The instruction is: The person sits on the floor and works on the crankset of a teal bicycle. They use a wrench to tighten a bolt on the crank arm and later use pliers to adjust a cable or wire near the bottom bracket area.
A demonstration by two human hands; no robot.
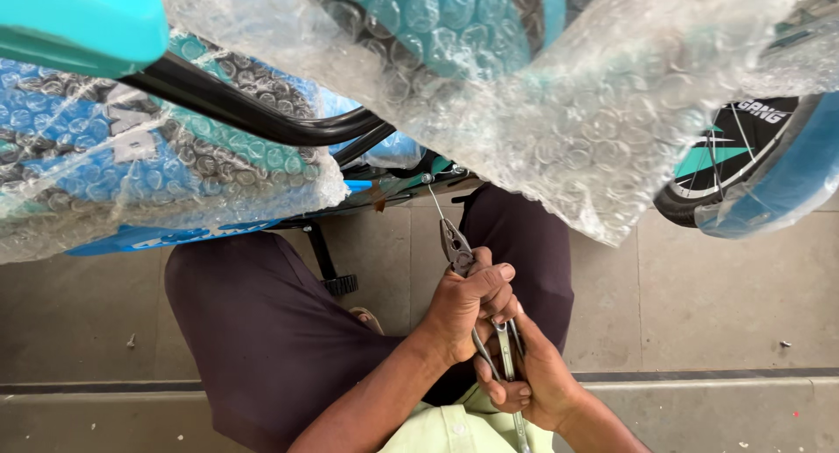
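Below clear bubble wrap (603, 130), left hand (468, 309) grips pliers (456, 248).

A teal bicycle frame (79, 20) swathed in bubble wrap (594, 112) hung overhead. A black-tyred wheel (730, 156) stood at right, a black pedal (339, 284) below, and a loose screw (131, 339) lay on the tiled floor (699, 304).

— Colours, far side?
— Bicycle frame (79, 20) teal; tubing (253, 117) black; bubble wrap (594, 112) clear over teal, blue and dark checks.
— Right?
— Wheel (734, 156) black with teal panels.
— Near?
— Pliers (456, 248) grey steel; trousers (262, 331) dark maroon; shirt (454, 427) pale green; floor (699, 304) grey.
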